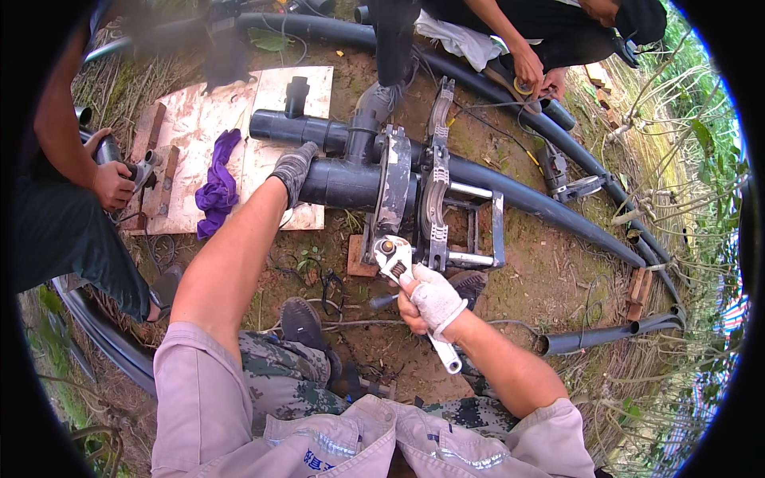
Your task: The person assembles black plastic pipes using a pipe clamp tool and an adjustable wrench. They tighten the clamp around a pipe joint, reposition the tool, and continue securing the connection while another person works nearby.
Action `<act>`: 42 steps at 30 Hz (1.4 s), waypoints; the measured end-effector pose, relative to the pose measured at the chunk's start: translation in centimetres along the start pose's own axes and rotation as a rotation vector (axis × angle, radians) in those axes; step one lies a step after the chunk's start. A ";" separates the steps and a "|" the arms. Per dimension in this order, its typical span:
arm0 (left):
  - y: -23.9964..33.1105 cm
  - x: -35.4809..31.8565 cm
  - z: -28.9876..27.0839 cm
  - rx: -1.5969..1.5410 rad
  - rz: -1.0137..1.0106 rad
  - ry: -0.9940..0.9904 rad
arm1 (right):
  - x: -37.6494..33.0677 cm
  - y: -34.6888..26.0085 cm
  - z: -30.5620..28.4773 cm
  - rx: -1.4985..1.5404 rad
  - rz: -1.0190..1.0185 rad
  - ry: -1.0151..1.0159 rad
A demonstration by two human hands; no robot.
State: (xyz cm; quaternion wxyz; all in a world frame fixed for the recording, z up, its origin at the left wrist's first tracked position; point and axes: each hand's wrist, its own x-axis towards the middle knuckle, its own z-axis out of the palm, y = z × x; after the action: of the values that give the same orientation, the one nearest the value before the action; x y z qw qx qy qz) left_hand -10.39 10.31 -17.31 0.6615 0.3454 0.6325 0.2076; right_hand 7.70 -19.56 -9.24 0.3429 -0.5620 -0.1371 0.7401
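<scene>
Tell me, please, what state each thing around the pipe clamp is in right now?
left hand: gloved, pressed on the pipe fitting.
right hand: gloved, gripping the wrench.
adjustable wrench: jaws set on a nut of the clamp frame.
black pipe fitting: lying level, held in the clamp.
clamp frame: closed round the pipe, standing on the soil.
purple cloth: crumpled on the board.
board: flat on the ground.

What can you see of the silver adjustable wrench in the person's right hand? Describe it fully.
The silver adjustable metal wrench looks worn and shiny. Its open-jawed head sits at a bolt on the grey metal pipe clamp frame, low on the frame's near side. The handle slants down to the right, its rounded end free. The gloved right hand wraps around the middle of the handle; nothing else touches it.
</scene>
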 end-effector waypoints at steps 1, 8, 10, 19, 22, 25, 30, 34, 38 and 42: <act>0.1 0.0 -0.3 -0.002 0.000 0.005 | -0.1 0.5 1.1 0.044 -0.008 0.041; -0.3 -0.8 0.3 0.030 0.079 0.023 | 4.4 8.1 7.5 0.880 -0.359 -0.010; -0.1 -1.0 1.4 0.036 0.112 0.020 | 6.9 7.9 11.4 1.066 -0.549 0.072; -0.3 4.8 -2.9 1.195 0.710 0.032 | 6.7 13.1 7.5 0.452 -0.506 0.140; -1.3 0.0 -3.6 0.689 0.514 0.030 | 7.2 18.0 -0.7 -0.713 -0.576 0.425; -7.1 -3.1 -10.7 0.657 0.496 0.025 | 6.5 20.1 -3.7 -1.107 -0.428 0.277; -22.2 -13.2 -23.5 0.551 0.237 0.283 | 12.8 32.5 -14.7 -1.382 -0.139 0.032; -40.9 -21.8 -32.2 0.577 0.065 0.656 | 15.2 34.9 -17.4 -1.417 0.110 -0.218; -48.0 -28.6 -32.3 0.958 -0.284 0.799 | 14.3 30.7 -14.8 -1.470 0.242 -0.361; -46.2 -28.9 -33.1 1.187 -0.529 0.497 | 9.4 21.1 -10.1 -1.585 0.037 -0.302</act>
State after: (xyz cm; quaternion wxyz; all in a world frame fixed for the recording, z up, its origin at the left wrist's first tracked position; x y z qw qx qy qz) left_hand -53.63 -35.02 -29.17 0.2247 0.4253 0.8345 -0.2687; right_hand 8.37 -30.58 -31.94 -0.1924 -0.5341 -0.6568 0.4963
